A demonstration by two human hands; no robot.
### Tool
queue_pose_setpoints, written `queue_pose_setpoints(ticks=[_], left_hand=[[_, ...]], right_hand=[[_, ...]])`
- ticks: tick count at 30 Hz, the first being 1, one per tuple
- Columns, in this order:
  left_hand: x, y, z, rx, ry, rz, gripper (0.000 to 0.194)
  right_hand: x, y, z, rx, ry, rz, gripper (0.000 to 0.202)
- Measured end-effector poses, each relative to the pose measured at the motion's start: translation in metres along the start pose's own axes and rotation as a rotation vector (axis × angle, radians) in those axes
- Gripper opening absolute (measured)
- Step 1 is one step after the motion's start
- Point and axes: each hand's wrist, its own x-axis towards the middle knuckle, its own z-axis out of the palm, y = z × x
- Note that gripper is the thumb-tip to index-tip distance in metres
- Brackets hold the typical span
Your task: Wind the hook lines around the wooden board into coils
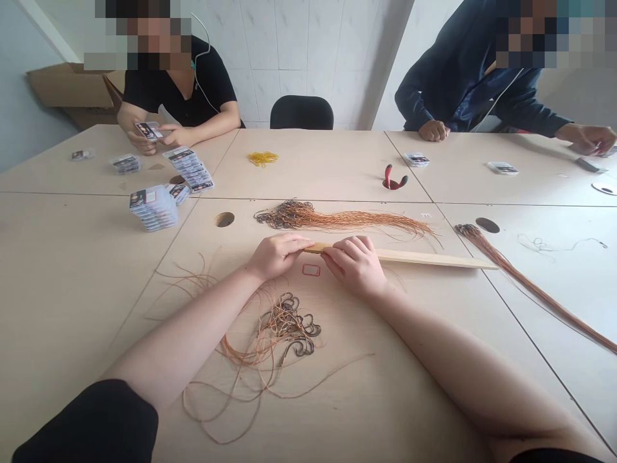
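The left hand (279,256) and the right hand (357,262) sit near each other over the surface (409,360), both on a flat wooden strip (434,258). The left fingers are closed on its near-left end — pinched, with the thumb along it — and the right fingers are clamped on it just to their right. From the right fingers the strip runs on to the right.

Just below the fingers lies a small red-bordered label (311,270); nearer the wearer is a loose tangle of hooks (294,328) with orange cords (some trail out under the left forearm). Beyond the fingers, a bundle of hooks and twisted cords (347,220) stretches sideways. Well to the right of the fingers lies another corded bundle (525,276) — its hooks at the upper end.
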Motion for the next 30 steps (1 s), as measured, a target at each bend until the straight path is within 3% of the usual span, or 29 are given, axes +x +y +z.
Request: queue_pose_setpoints(ticks=[17, 22, 26, 30], left_hand=[[0.000, 0.001, 0.001, -0.055, -0.047, -0.058, 0.026], [0.001, 0.013, 0.000, -0.193, -0.196, -0.289, 0.021], [0.005, 0.021, -0.001, -0.526, -0.289, -0.530, 0.017], [0.009, 0.023, -0.002, -0.738, -0.362, -0.638, 0.011]], right_hand=[[-0.001, 0.000, 0.001, 0.030, 0.017, 0.026, 0.012], [-0.001, -0.001, 0.003, 0.083, 0.031, 0.102, 0.016], [-0.001, -0.001, 0.003, 0.127, 0.040, 0.099, 0.014], [-0.002, 0.000, 0.002, 0.130, -0.007, 0.082, 0.016]])
